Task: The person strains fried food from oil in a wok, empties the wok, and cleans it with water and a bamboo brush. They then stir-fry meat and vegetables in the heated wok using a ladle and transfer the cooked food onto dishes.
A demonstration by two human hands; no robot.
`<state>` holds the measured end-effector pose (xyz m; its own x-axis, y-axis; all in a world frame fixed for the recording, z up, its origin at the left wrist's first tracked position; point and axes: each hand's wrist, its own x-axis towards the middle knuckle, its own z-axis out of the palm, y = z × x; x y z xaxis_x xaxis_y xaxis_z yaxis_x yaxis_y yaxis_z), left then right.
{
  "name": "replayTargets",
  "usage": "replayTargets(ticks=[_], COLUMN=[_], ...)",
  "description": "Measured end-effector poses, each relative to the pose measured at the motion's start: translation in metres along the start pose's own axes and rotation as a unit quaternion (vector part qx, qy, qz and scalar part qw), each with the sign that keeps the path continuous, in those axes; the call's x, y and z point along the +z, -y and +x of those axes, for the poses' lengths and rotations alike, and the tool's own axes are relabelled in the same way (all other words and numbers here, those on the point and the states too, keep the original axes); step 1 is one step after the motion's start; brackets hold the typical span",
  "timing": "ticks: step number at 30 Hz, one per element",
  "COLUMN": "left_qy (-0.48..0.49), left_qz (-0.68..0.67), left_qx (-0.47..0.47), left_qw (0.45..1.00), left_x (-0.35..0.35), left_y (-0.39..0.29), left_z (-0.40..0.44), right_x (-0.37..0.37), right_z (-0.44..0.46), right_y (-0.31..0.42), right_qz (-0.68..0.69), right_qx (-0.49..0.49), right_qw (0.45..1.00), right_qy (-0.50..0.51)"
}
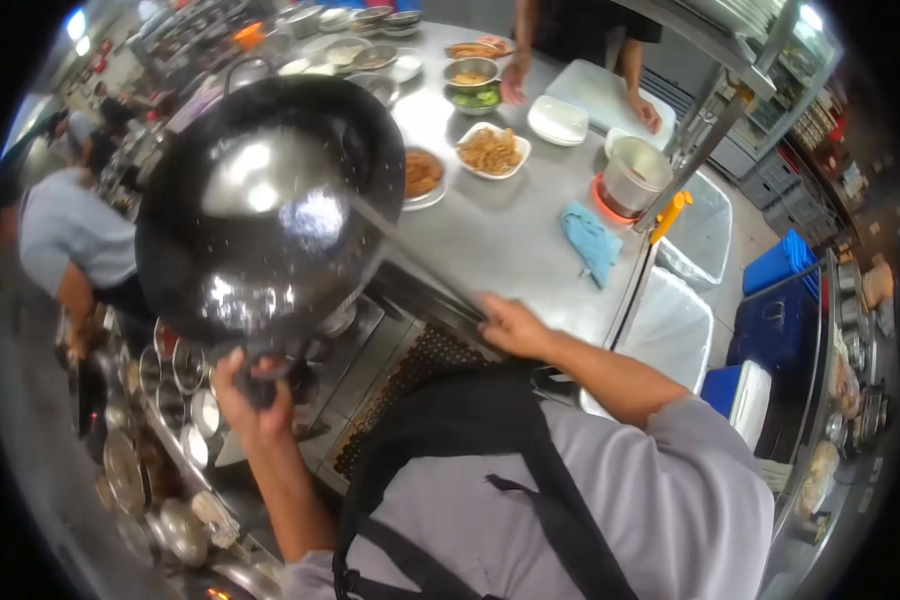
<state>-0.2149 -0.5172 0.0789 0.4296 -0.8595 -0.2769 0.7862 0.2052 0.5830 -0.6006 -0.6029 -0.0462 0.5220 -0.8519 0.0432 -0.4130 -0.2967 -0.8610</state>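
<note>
My left hand [260, 395] is wrapped round the short handle [262, 372] of a large black wok [185, 260], raised and tilted in front of me. Its inside is dark and glossy, with bright reflections and small specks. In my right hand [515, 325] is a long-handled metal utensil [420, 262]. Its shaft slants up and left into the wok's opening; the head cannot be told apart from the shiny surface. Just beyond the wok's right rim, a plate of brown food [422, 175] stands on the steel table [520, 235], partly hidden by the wok.
On the table are a white bowl of shredded food [492, 152], a blue cloth [592, 243], a metal pot [638, 175] and stacked white dishes [558, 120]. Another person's hand [645, 112] rests near a cutting board. Lined bins [665, 325] stand right; a co-worker [75, 235] stands left.
</note>
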Motion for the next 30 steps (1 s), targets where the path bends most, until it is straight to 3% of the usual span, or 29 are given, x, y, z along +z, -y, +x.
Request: replayTargets(ticks=[1, 4, 5, 7, 9, 10, 11, 13, 14, 16, 18, 21, 23, 27, 30], left_qy=[-0.029, -0.118, -0.139, -0.274, -0.351, -0.385, -0.397, -0.409, -0.414, -0.463, -0.442, -0.397, -0.363, -0.379, -0.451], left_qz=[0.003, 0.043, 0.074, 0.07, 0.019, -0.009, -0.037, -0.16, -0.178, -0.226, -0.254, -0.313, -0.359, -0.367, -0.384], left_qx=[0.009, 0.073, -0.026, 0.091, 0.178, 0.219, 0.25, 0.34, 0.367, 0.416, 0.412, 0.475, 0.475, 0.544, 0.545], left_qw=[1.0, 0.989, 0.987, 0.955, 0.919, 0.897, 0.882, 0.832, 0.814, 0.75, 0.755, 0.721, 0.717, 0.652, 0.593], left_x=[-0.015, -0.093, -0.116, -0.131, -0.173, -0.193, -0.209, -0.241, -0.252, -0.281, -0.323, -0.4, -0.438, -0.503, -0.476], left_y=[-0.014, -0.049, -0.07, -0.074, -0.084, -0.087, -0.09, -0.1, -0.109, -0.132, -0.159, -0.193, -0.208, -0.236, -0.253], left_z=[-0.039, -0.144, -0.189, -0.255, -0.311, -0.337, -0.361, -0.389, -0.398, -0.403, -0.403, -0.391, -0.386, -0.349, -0.335], right_x=[0.037, 0.122, 0.142, 0.182, 0.222, 0.244, 0.279, 0.337, 0.363, 0.408, 0.453, 0.489, 0.53, 0.603, 0.65], right_z=[-0.003, -0.023, -0.031, -0.033, -0.024, -0.017, -0.009, 0.009, 0.015, 0.018, 0.025, 0.036, 0.056, 0.056, 0.024], right_y=[-0.007, -0.02, -0.02, -0.007, 0.024, 0.036, 0.041, 0.068, 0.099, 0.168, 0.234, 0.36, 0.412, 0.51, 0.565], right_qz=[0.02, -0.017, -0.011, -0.016, -0.017, -0.011, 0.103, 0.069, 0.07, 0.02, 0.066, 0.17, 0.186, 0.065, 0.055], right_qx=[0.021, -0.088, -0.097, -0.117, -0.142, -0.159, -0.145, -0.227, -0.253, -0.215, -0.216, -0.086, -0.108, -0.252, -0.272], right_qw=[0.999, 0.994, 0.988, 0.969, 0.946, 0.93, 0.912, 0.883, 0.854, 0.849, 0.813, 0.719, 0.669, 0.645, 0.55], right_qy=[0.027, 0.07, 0.123, 0.215, 0.29, 0.33, 0.369, 0.405, 0.448, 0.482, 0.537, 0.669, 0.711, 0.719, 0.788])
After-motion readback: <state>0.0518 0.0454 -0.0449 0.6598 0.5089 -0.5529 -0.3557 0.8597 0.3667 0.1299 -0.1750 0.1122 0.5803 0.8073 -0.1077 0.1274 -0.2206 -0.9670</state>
